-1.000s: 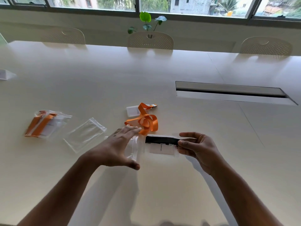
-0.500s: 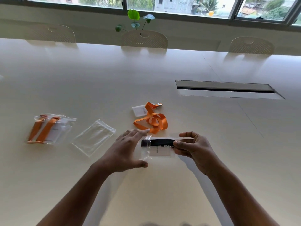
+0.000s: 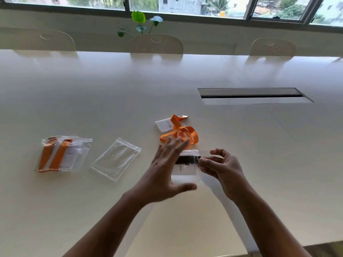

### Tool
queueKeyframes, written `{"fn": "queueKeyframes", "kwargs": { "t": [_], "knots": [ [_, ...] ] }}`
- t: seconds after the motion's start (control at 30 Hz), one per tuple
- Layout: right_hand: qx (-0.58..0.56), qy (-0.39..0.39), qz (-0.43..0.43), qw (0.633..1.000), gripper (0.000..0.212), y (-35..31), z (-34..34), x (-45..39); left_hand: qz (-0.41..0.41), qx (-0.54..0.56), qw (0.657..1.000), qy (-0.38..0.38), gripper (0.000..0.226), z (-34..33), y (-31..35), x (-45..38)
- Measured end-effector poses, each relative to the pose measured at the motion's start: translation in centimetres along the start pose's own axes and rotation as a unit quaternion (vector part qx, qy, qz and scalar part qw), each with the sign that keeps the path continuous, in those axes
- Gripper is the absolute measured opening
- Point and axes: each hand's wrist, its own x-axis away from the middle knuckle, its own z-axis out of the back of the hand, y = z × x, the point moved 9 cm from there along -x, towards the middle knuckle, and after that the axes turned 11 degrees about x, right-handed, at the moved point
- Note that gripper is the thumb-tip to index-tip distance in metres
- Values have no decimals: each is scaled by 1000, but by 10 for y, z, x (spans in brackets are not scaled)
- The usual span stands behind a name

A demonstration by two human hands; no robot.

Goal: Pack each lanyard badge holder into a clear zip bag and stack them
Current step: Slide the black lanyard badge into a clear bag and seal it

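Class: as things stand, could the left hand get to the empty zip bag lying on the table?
Probably yes. The empty bag lies flat just left of the left hand, with bare table between them and nothing on top of it.

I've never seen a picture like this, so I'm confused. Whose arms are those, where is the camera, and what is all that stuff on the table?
There is no machine here. A person wears a camera on the head, so you look down at their own two arms.

The right hand pinches the edge of a clear zip bag with a badge holder and a black lanyard inside. The left hand is spread open over the bag's other side; it is blurry, so I cannot tell if it touches.

On the white table lie an orange lanyard clipped to a badge holder, not yet packed, an empty clear bag, and at far left a stack of packed bags with orange lanyards inside.
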Motion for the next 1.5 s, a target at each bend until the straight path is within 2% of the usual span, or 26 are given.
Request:
{"fn": "queueKeyframes", "kwargs": {
  "t": [0.07,0.1,0.13,0.2,0.27,0.3,0.4,0.5,0.73,0.83,0.9,1.07,1.23,1.33,1.4,1.47,1.5],
  "knots": [
    [-21,9,-2,1000,62,1,3,2,9,16,996,93,95,23,-6,2],
    [-31,11,-5,999,61,1,4,2,41,55,986,149,87,35,-14,5],
    [-40,10,-9,999,61,2,5,3,94,126,967,201,80,44,-27,8],
    [-57,5,-17,998,61,2,7,2,201,331,887,252,73,43,-55,16],
    [-67,0,-23,997,61,1,9,1,248,493,805,215,59,24,-66,16],
    [-68,-4,-25,997,61,-1,10,-1,257,535,784,183,51,14,-64,14],
    [-58,-19,-25,998,62,-8,13,-9,275,574,758,141,44,-8,-55,10],
    [-52,-29,-16,998,65,-13,21,-16,272,561,767,149,44,-17,-49,2],
    [-34,-79,36,996,66,-26,37,-26,264,544,789,111,46,-34,-30,-12],
    [-23,-88,56,994,73,-31,44,-27,256,536,800,85,52,-43,-23,-17],
    [-2,-80,67,995,78,-35,52,-28,247,549,796,65,53,-49,-18,-19],
    [43,-82,55,994,66,-28,68,-34,227,575,786,4,53,-64,-6,-22],
    [-1,-205,0,979,39,-15,55,-28,222,591,776,-10,48,-73,-4,-21],
    [-2,-203,3,979,35,-17,56,-30,224,589,776,-23,55,-73,-2,-20],
    [7,-184,12,983,39,-20,58,-33,229,555,800,0,72,-63,-2,-23],
    [10,-177,16,984,43,-22,60,-33,238,435,866,64,94,-39,-3,-28],
    [10,-179,17,984,42,-22,60,-32,228,371,895,92,98,-25,0,-33]
  ]
}}
